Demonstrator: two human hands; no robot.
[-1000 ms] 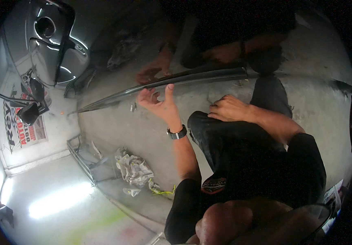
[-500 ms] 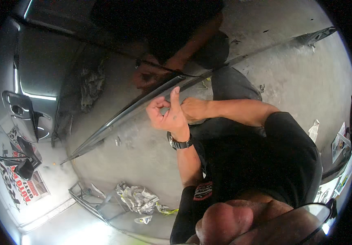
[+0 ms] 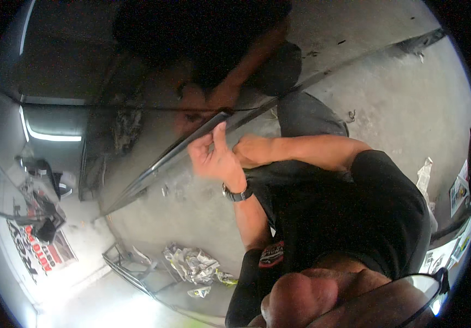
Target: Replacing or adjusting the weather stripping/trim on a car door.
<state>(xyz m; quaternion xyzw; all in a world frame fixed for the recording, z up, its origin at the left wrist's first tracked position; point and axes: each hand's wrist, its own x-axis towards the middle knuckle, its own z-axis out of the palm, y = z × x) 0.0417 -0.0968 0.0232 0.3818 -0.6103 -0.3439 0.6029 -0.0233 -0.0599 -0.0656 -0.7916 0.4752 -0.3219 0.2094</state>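
I crouch beside a glossy dark car body panel (image 3: 137, 82) that mirrors me. Along its lower edge runs a long dark trim strip (image 3: 159, 167). My left hand (image 3: 213, 158), with a black wristwatch (image 3: 237, 192), is raised against the strip, one finger stretched up onto it and the others loosely bent; nothing shows in it. My right hand (image 3: 252, 150) is a closed fist just right of the left hand, touching it, its forearm coming in from the right. Whether the fist holds anything is hidden.
Crumpled newspaper (image 3: 192, 262) lies on the concrete floor (image 3: 399, 109) below my left arm, beside a thin metal frame (image 3: 129, 262). More paper sheets (image 3: 460, 191) lie at the right rim. A red, black and white sign (image 3: 38, 246) is at the lower left.
My hands have come together at the strip: the right hand left my knee and closed beside the left, whose spread fingers have curled. The view has swung toward the panel.
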